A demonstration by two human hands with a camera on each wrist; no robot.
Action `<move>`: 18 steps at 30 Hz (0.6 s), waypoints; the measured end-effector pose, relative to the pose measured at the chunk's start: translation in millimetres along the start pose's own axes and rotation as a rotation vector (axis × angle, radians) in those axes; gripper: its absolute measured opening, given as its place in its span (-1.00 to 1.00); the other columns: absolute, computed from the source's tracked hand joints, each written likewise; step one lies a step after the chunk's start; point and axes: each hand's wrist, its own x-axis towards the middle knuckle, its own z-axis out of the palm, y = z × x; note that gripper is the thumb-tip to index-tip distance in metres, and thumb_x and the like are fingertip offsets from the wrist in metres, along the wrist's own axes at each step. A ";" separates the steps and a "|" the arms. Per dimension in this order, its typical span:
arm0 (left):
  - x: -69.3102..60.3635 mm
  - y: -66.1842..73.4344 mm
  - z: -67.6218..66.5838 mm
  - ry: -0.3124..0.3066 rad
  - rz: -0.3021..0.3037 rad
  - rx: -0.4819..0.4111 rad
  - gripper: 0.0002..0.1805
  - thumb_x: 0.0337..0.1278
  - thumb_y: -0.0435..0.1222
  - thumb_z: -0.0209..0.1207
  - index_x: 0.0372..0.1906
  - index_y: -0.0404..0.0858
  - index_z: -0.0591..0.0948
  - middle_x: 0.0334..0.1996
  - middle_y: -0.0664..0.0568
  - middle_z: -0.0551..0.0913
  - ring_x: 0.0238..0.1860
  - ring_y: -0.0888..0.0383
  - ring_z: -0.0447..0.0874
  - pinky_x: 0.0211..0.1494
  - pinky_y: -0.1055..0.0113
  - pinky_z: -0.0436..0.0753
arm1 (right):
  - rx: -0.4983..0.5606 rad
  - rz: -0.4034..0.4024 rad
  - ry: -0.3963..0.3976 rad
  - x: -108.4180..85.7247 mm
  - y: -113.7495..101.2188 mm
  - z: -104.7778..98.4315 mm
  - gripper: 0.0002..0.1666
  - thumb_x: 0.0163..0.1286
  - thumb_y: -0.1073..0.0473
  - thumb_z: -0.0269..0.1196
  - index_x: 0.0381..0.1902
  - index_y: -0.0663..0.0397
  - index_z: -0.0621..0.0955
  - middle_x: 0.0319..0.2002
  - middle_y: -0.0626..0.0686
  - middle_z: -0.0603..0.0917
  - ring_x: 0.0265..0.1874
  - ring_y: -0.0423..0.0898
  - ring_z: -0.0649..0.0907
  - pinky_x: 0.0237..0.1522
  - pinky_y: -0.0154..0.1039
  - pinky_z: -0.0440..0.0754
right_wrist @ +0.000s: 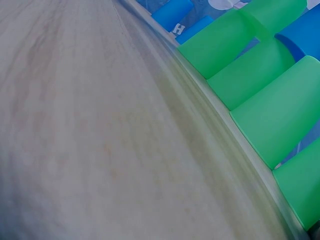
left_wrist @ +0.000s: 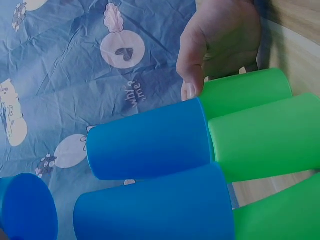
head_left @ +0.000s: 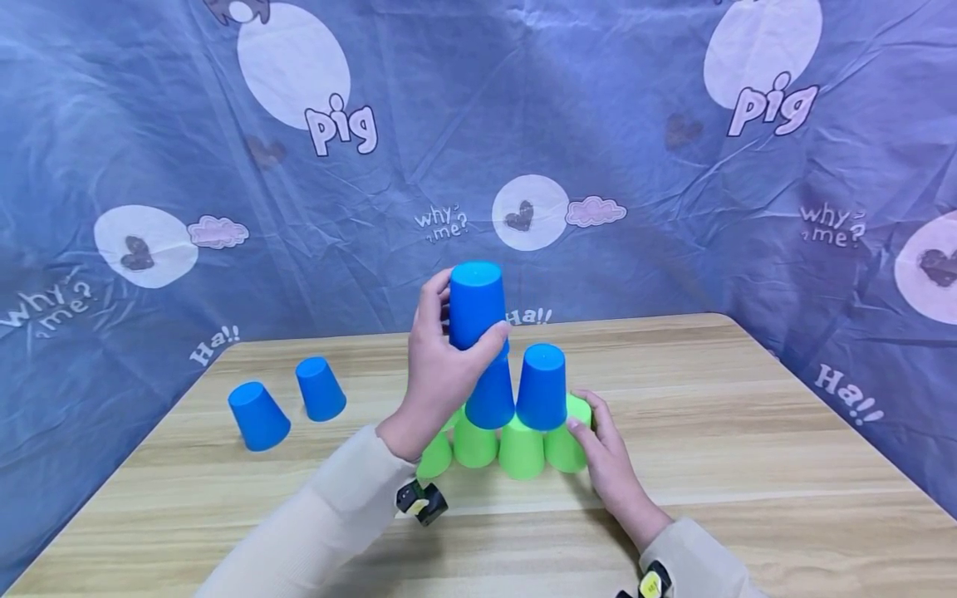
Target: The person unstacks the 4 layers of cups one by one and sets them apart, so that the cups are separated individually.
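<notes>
The left hand is clamped on an inverted blue cup. The thumb lies along the near side and the fingers wrap the far left side; the grip spans the width of the cup. The held cup is upright with its closed end up, above the middle-row blue cup. Whether the two touch cannot be told, as the thumb covers that area.

The right hand closes around the right-end green cup of the bottom row, thumb on the near side and fingers around the far right side. In the left wrist view, the thumb tip sits at the junction of this cup and the right-hand blue cup.

The bottom row consists of four inverted green cups standing side by side on the wooden table. The middle row carries, from the left, an upper green cup, partly hidden by the left hand in the head view, then the two blue cups. Two loose blue cups stand inverted on the table, left of the structure and well apart from it.
</notes>
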 end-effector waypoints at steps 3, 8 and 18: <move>-0.4 -1.5 -4.2 0.027 0.027 -0.017 -0.30 0.00 -0.24 0.24 0.29 -0.02 0.23 0.06 -0.02 0.42 0.01 0.08 0.42 -0.11 0.09 0.55 | -0.001 0.001 0.002 -0.1 -0.1 -0.1 -0.54 0.44 0.20 -0.07 0.28 0.07 0.23 0.14 0.16 0.41 0.02 -0.11 0.39 0.08 -0.14 0.36; -1.6 -4.2 -12.0 0.061 0.069 -0.044 -0.31 0.01 -0.26 0.22 0.29 -0.09 0.21 0.08 -0.04 0.41 0.02 0.07 0.41 -0.08 0.07 0.54 | 0.002 0.002 -0.001 -0.1 -0.8 -0.1 -0.53 0.44 0.20 -0.07 0.28 0.08 0.23 0.13 0.17 0.40 0.02 -0.11 0.39 0.07 -0.15 0.36; -3.7 -7.5 -24.2 0.122 0.097 -0.061 -0.31 0.01 -0.27 0.19 0.28 -0.17 0.19 0.06 -0.11 0.40 0.03 0.04 0.41 -0.04 0.04 0.50 | 0.010 0.004 -0.003 -0.3 -1.5 0.0 -0.53 0.45 0.20 -0.07 0.28 0.08 0.22 0.16 0.16 0.39 0.05 -0.11 0.37 0.10 -0.13 0.33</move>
